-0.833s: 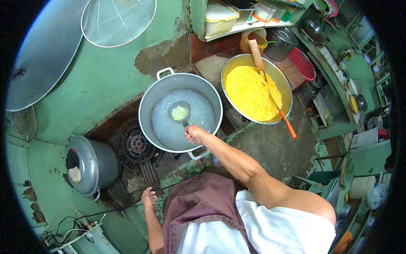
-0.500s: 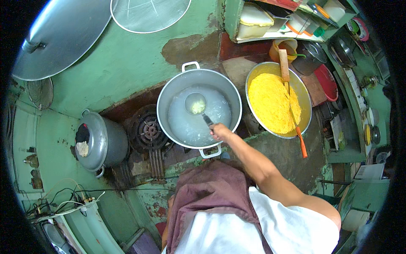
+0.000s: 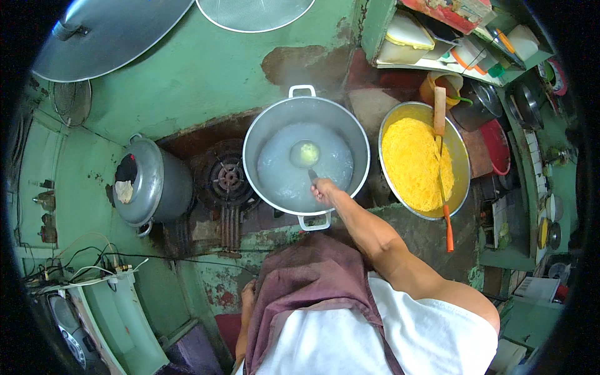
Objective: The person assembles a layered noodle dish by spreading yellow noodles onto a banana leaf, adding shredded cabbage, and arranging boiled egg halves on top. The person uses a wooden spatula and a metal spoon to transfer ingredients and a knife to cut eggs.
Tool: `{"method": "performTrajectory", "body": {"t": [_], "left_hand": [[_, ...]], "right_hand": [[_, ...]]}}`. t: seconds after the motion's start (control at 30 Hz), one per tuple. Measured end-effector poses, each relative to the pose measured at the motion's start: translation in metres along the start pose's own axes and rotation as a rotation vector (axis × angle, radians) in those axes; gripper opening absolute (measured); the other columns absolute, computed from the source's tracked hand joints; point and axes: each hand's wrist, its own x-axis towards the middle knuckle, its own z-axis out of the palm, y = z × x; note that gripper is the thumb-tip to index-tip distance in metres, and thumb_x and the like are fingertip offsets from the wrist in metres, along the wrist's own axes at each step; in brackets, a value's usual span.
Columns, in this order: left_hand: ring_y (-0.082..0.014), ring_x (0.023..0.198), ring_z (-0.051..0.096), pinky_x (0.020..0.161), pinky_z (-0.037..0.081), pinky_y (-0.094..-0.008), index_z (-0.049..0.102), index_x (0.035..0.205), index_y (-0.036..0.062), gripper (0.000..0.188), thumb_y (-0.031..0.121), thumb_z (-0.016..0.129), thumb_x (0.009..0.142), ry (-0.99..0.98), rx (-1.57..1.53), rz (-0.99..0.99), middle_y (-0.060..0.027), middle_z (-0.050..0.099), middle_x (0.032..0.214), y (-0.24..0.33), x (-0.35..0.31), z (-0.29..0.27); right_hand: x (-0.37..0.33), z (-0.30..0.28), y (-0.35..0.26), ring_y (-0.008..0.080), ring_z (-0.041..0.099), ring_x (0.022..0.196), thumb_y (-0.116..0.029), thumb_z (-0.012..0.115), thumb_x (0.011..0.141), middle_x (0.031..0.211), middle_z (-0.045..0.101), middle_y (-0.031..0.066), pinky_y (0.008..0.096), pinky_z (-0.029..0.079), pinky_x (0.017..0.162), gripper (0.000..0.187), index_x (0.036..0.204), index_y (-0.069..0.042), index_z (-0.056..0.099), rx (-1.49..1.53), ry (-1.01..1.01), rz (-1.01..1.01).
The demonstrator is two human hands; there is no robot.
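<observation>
A large grey metal pot (image 3: 255, 140) of cloudy, steaming water stands in front of me. My right hand (image 3: 324, 190) is closed around the dark handle of a round strainer ladle (image 3: 313, 175), reaching over the pot's near side. The ladle's bowl sits in the water, with pale yellow bits (image 3: 308, 153) in it; their exact kind is unclear. My left hand (image 3: 249, 292) hangs low beside my purple apron (image 3: 306, 269), away from the pot. Its fingers are too small and partly hidden to read.
To the right, a metal basin (image 3: 464, 187) holds yellow shreds, with an orange-handled tool (image 3: 449, 231) lying across it. A gas burner (image 3: 226, 177) and a lidded pot (image 3: 169, 181) are at left. Shelves (image 3: 412, 62) hold containers at upper right.
The strainer ladle has gone lower, its bowl now down in the water. More of my left hand shows. The view has shifted slightly.
</observation>
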Motion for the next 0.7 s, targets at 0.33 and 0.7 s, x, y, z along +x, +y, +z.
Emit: {"method": "performTrajectory", "body": {"t": [0.33,0.7], "left_hand": [[-0.0198,0.1,0.062,0.086,0.048,-0.0313,0.064,0.117,-0.0006,0.035,0.024,0.054,0.095,-0.125,0.206,0.13,-0.0097,0.067,0.112,0.04,0.033,0.015],[-0.0177,0.076,0.059,0.066,0.047,-0.0306,0.064,0.098,0.0047,0.023,0.025,0.055,0.094,-0.22,0.431,-0.069,-0.0055,0.065,0.091,0.089,0.042,0.065]], "right_hand": [[-0.046,-0.021,0.011,0.0101,0.04,0.042,-0.023,0.047,0.096,0.061,0.049,0.0012,0.0275,0.028,0.036,0.023,0.079,-0.007,0.052,0.027,-0.039,-0.118],[-0.021,-0.034,0.027,0.0117,0.048,0.043,-0.018,0.047,0.09,0.062,0.057,0.0032,0.0273,0.031,0.035,0.02,0.075,-0.008,0.054,0.081,0.031,-0.078]]}}
